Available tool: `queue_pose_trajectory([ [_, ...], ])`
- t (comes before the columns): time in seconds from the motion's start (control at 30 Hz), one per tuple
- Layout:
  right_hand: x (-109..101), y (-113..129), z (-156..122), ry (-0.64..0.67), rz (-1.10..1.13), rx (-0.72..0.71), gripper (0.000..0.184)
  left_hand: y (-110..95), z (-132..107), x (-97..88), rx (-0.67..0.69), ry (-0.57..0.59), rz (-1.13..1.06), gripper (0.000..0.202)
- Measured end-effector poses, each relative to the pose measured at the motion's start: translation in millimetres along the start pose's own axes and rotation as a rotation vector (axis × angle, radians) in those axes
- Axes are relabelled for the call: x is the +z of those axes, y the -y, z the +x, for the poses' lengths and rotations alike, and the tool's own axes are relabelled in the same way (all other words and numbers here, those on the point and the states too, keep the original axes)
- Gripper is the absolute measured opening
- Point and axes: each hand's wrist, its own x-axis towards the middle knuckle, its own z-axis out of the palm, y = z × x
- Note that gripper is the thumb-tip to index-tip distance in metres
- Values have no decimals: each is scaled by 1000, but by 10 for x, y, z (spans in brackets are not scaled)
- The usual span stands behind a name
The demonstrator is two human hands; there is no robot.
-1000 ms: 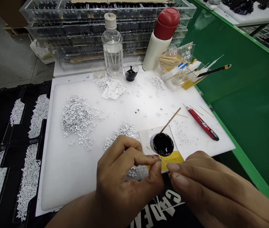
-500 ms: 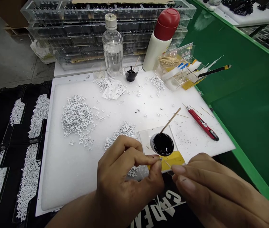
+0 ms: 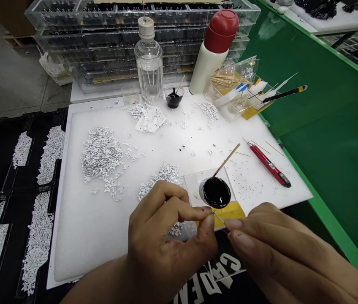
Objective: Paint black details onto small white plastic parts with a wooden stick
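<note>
The left hand [image 3: 166, 230] pinches a tiny white piece [image 3: 213, 212] between thumb and forefinger, while the right hand [image 3: 277, 249] holds a thin wooden toothpick [image 3: 219, 218] with its tip at that piece. The hands are close together but apart, just below a pool of black paste [image 3: 216, 192] on a clear plastic sheet [image 3: 191, 181] edged with yellow tape [image 3: 229, 214]. A wooden stick [image 3: 226, 160] leans in the paste. The sheet sits on a white foam board [image 3: 71, 236], among heaps of white pieces [image 3: 102, 155], with a red utility knife [image 3: 269, 165] to the right.
</note>
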Motion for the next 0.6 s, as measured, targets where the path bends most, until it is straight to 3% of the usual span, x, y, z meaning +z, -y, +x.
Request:
queue_pose_trajectory([
  [0.1, -30, -79, -69, 88, 14, -51, 40, 6, -3, 7, 5, -6, -12, 12],
  [0.23, -24, -133, -122, 71, 40, -71, 67, 5, -14, 16, -11, -4, -21, 13],
  [0.6, -10, -143, -155, 115, 47, -102, 72, -3, -16, 13, -6, -1, -14, 11],
])
